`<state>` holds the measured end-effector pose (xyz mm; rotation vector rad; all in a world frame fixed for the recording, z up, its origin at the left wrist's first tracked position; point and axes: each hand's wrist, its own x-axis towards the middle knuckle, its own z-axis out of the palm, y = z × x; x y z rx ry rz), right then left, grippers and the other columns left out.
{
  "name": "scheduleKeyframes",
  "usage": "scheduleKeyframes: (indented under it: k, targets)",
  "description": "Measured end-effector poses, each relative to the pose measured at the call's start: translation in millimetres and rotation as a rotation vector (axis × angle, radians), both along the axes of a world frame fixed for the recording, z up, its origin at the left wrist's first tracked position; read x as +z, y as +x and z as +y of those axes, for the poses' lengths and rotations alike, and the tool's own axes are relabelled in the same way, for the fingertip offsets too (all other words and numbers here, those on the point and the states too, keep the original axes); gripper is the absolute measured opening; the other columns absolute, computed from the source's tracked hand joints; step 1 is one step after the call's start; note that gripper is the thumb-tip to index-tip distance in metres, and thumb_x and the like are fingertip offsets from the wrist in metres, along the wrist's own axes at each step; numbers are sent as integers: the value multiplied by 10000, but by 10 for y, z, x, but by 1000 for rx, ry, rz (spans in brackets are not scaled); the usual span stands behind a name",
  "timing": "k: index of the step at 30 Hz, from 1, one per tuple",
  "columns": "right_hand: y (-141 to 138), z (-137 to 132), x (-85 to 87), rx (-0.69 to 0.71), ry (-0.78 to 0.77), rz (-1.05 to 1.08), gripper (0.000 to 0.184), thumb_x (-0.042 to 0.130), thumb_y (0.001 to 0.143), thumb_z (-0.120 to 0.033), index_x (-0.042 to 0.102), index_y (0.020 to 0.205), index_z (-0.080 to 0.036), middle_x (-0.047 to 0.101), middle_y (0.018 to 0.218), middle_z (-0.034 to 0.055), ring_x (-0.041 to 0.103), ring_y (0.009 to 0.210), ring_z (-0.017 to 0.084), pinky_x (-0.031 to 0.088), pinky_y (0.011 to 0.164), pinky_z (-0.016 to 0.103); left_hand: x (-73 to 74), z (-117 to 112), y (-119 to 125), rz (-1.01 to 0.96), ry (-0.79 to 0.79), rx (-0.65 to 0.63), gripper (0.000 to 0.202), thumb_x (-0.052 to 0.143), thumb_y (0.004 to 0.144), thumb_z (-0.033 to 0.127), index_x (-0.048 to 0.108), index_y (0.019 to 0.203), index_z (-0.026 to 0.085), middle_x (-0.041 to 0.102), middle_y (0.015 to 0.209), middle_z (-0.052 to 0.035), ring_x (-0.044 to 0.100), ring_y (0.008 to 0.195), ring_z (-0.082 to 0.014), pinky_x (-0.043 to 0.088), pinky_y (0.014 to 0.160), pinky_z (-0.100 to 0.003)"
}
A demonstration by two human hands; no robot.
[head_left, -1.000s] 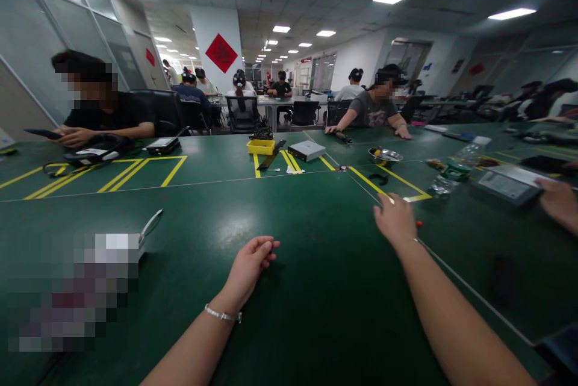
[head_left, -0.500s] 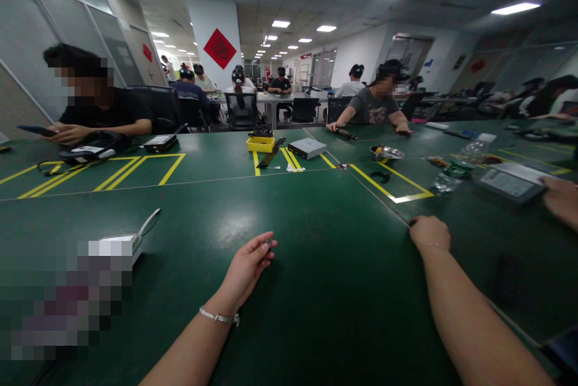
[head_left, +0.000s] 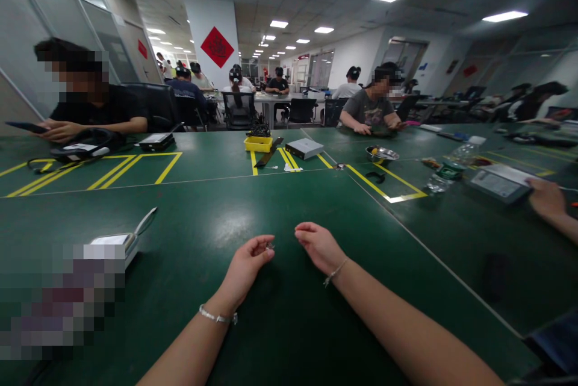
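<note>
My left hand rests on the green table with its fingers curled, pinching a tiny metal part at the fingertips. My right hand lies close beside it, a little to the right, with its fingers curled inward; what it holds, if anything, is hidden. The two hands are a few centimetres apart. A thin bracelet sits on each wrist.
A small white device with a handle lies at the left. Farther back stand a yellow tray, a grey box, a metal bowl and a plastic bottle. Another person's hand rests at the right. Several people sit around.
My right hand has drawn back from the far right, near the yellow floor-tape corner, to just beside my left hand. The left hand has stayed in place.
</note>
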<state>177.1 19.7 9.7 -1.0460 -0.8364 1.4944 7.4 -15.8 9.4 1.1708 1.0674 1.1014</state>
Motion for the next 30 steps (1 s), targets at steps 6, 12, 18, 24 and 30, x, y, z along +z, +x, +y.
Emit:
scheduleKeyframes:
  k: [6,12,18,24,30]
  targets:
    - [-201,-168,-55,256,-33,129,222,673,567,-233,565,728,-125,533,643,-15,462,538,49,353,526,194,-52,12,29,268,229,125,318,549,647,179,458,952,189,553,768,13,534,717,-115,409,696,-263]
    - [-35,-152,-60,436,-74,213,230,550,701,-367,517,701,-139,487,628,-24,447,502,39,330,476,176,-43,-27,-5,445,277,68,201,474,732,284,523,907,197,580,786,-5,539,732,-137,411,683,-276]
    - [-58,-142,-54,431,-125,210,329,453,737,-467,477,662,-148,437,522,-41,365,380,30,222,367,162,-41,-33,-15,417,281,50,236,394,785,310,521,939,185,586,777,-10,545,725,-130,422,684,-272]
    - [-57,-154,-56,453,-74,221,160,570,697,-299,493,765,-177,518,591,-34,456,483,42,338,475,170,-43,-21,-9,543,344,82,207,519,697,220,529,903,208,566,789,10,527,707,-117,416,672,-257]
    - [-61,-153,-54,446,-78,240,189,608,655,-212,519,818,-176,570,698,-13,508,574,58,386,587,213,-34,-5,-20,585,348,100,183,492,723,255,536,895,210,556,784,10,520,713,-120,408,657,-251]
